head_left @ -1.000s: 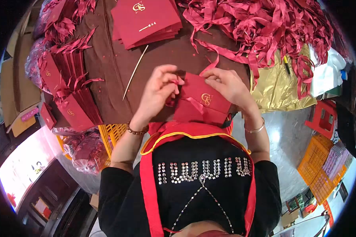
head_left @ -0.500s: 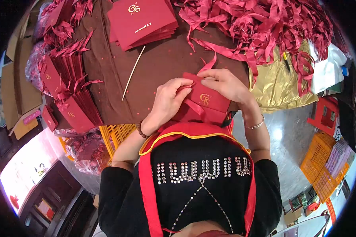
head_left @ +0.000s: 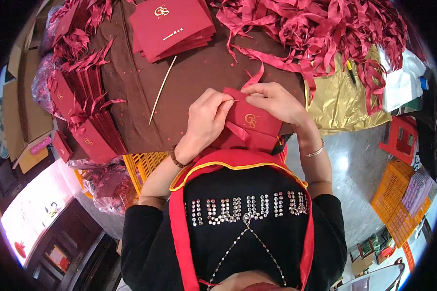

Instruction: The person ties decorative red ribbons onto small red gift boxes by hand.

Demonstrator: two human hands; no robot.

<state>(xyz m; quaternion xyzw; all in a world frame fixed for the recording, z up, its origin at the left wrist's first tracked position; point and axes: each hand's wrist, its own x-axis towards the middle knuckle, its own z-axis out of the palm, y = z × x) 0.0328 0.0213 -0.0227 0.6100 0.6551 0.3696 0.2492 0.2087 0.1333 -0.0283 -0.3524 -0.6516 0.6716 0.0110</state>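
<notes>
A red bag with a gold logo [head_left: 253, 120] lies at the table's near edge, against the red apron. My left hand [head_left: 206, 116] is at the bag's left edge, its thumb and forefinger pinched on a small pale tip too tiny to identify. On the bag's upper right, my right hand [head_left: 277, 103] has its fingers bent and pressed on the bag's top edge. A red ribbon [head_left: 255, 77] rises from beside the right fingertips, and another ribbon piece [head_left: 239, 132] crosses the bag's lower left.
A stack of flat red bags [head_left: 172, 24] lies at the back, with a thin stick [head_left: 162, 91] below it. Red ribbons [head_left: 320, 34] heap at the back right, over gold sheeting [head_left: 330, 106]. Finished-looking bags with ribbons [head_left: 94, 138] stand in rows at the left.
My left hand has shifted slightly up and left, and its fingers are drawn closer together at the bag's edge. My right hand stays almost where it was.
</notes>
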